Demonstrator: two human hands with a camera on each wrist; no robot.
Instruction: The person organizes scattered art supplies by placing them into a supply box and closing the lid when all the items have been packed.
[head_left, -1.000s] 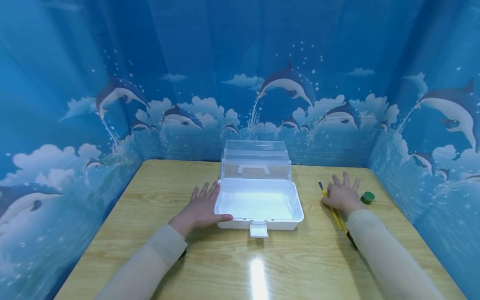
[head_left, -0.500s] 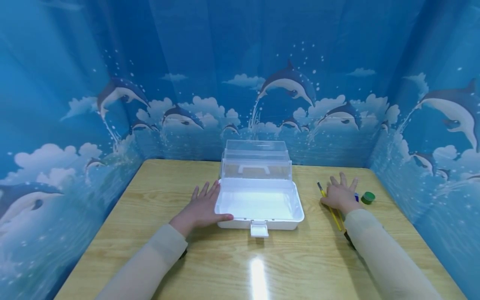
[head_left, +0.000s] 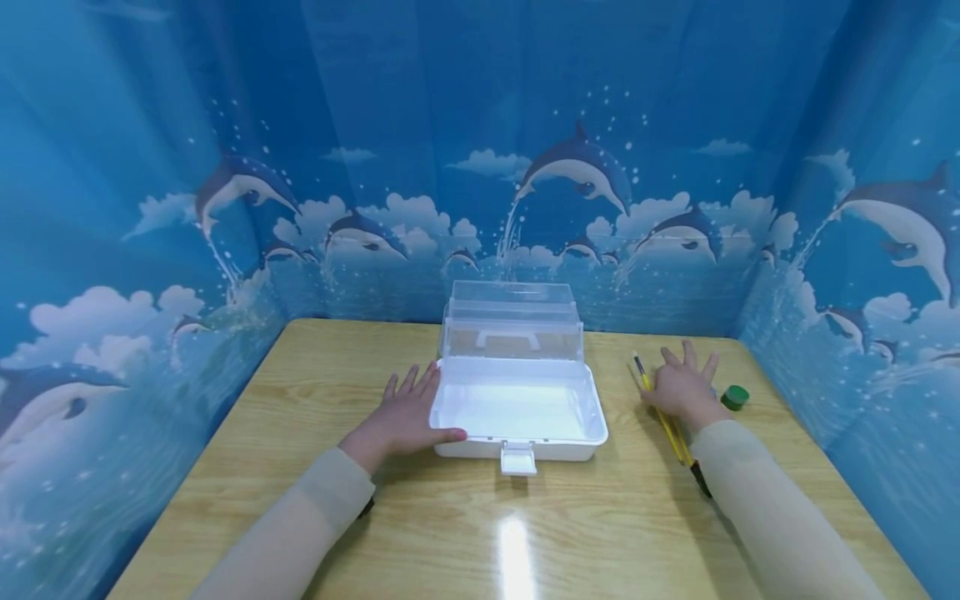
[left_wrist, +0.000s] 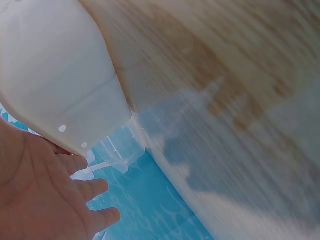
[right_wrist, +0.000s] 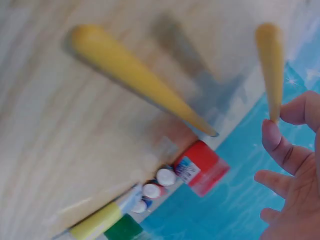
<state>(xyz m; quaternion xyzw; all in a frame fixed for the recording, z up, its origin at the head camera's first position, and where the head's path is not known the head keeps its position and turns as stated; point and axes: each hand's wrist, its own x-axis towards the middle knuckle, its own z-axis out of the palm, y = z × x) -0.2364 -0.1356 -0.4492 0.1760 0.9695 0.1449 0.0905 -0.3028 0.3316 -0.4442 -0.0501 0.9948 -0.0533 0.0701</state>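
A white plastic box [head_left: 555,451] stands in the middle of the table, its clear lid [head_left: 510,321] raised at the back. My left hand [head_left: 399,421] rests against the box's left side with straight fingers, its thumb on the front rim. The left wrist view has the same hand [left_wrist: 45,185] beside the box wall [left_wrist: 60,70]. At the right, my right hand [head_left: 684,392] pinches a yellow-handled paintbrush [right_wrist: 271,65] between thumb and forefinger. Another yellow-handled paintbrush [right_wrist: 135,75] lies on the table below it. The bristles of the pinched brush are hidden in the right wrist view.
A green-lidded jar [head_left: 735,397] stands right of my right hand. The right wrist view also has a red jar [right_wrist: 202,167], several white-capped containers [right_wrist: 166,176] and a yellow tube [right_wrist: 97,220]. A blue dolphin curtain [head_left: 420,125] surrounds the wooden table [head_left: 330,358].
The right hand shifts slightly, and a paintbrush now shows apart from the one lying beside it. The left hand and the box keep their places.
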